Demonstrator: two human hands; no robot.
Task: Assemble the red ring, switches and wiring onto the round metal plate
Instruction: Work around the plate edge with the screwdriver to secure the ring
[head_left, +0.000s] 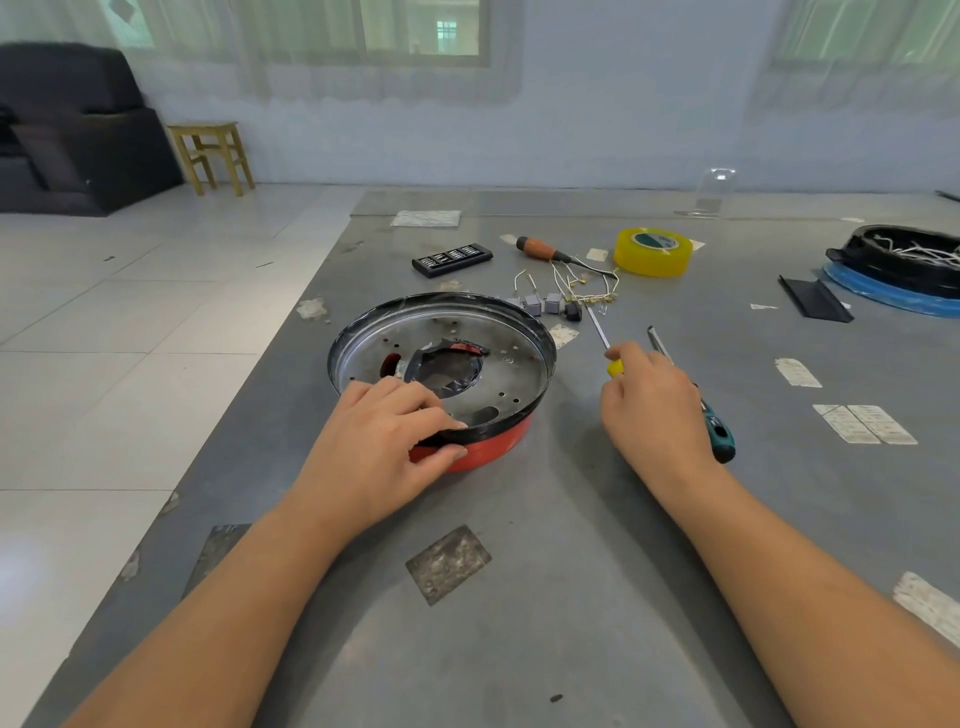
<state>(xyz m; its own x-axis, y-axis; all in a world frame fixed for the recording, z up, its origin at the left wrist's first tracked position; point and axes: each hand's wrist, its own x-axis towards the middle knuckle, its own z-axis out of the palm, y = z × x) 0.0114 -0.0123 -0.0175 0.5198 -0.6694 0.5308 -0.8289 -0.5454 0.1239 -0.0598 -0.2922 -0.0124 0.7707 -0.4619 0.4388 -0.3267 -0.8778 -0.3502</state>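
While the left hand (387, 441) covers the plate's (514, 364) near rim, its fingers rest on the black edge and the thumb presses the red ring (493, 449) below, mostly hidden. Inside the plate sits a dark central opening; its contents are unclear. Right of the plate, the right hand (654, 410) curls around a yellow screwdriver (602, 338), shaft pointing away. Beyond the plate lie switches (543, 303) and wiring (582, 283) on the surface (519, 649).
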